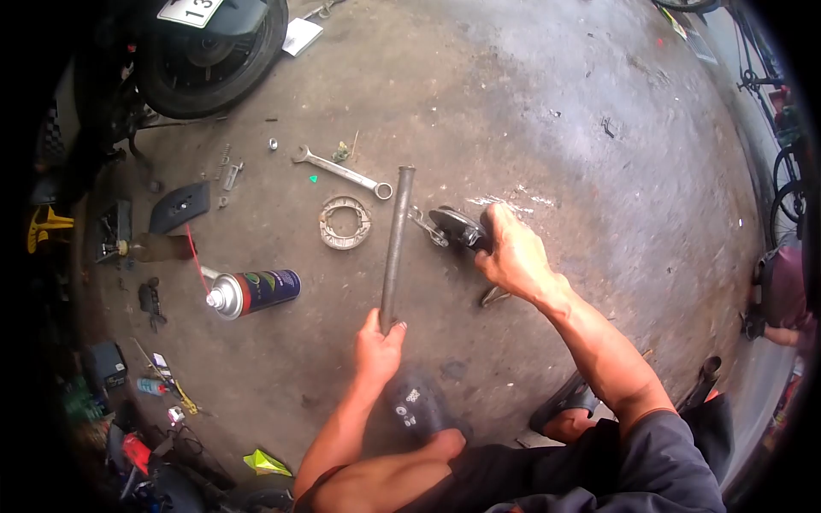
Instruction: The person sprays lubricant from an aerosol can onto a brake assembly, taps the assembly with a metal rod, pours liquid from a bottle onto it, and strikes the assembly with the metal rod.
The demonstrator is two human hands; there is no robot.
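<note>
Head view: two bare hands, each full, over one floor (616, 282); the left hand (378, 349) has its grip wrapped round the near end of one metal pipe (397, 248), and the right hand (520, 256) has its grip closed on one dark tool (460, 224) just right of the pipe; left of the pipe lie one wrench (342, 174), one metal ring (364, 224) and one spray can (269, 289) with one red straw; one wheel (156, 81) stands at upper left, its number plate (192, 10) cut off above; fingers cover part of the tool, so its kind is unclear, and whether the small metal link (425, 227) touches the pipe cannot be told; one other person (782, 286) is cut off at right
</note>
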